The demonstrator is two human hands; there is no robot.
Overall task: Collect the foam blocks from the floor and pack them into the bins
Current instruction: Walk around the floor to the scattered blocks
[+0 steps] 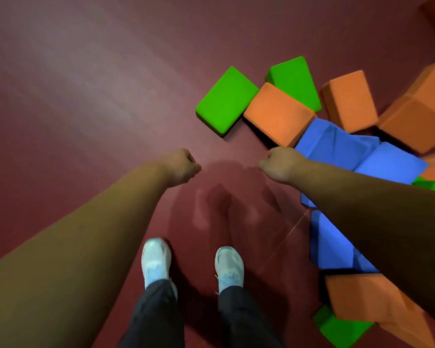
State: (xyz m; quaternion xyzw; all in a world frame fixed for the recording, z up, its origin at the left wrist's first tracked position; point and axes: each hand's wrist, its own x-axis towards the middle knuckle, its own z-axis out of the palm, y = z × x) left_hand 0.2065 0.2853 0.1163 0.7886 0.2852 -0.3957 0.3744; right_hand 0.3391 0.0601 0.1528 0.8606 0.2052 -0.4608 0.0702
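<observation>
Both arms are stretched out over the dark red floor (86, 101), and the left hand (181, 167) and right hand (279, 165) are each balled into a fist with nothing in them. The foam blocks (278, 113) are heaped on the right side. Two green blocks (226, 100) sit farthest left in the pile, with orange blocks (349, 100) beside them and blue blocks (337, 144) just next to the right hand and forearm. Down near the bottom are a pair of pale sneakers (156, 259) and dark trousers (156, 315).
</observation>
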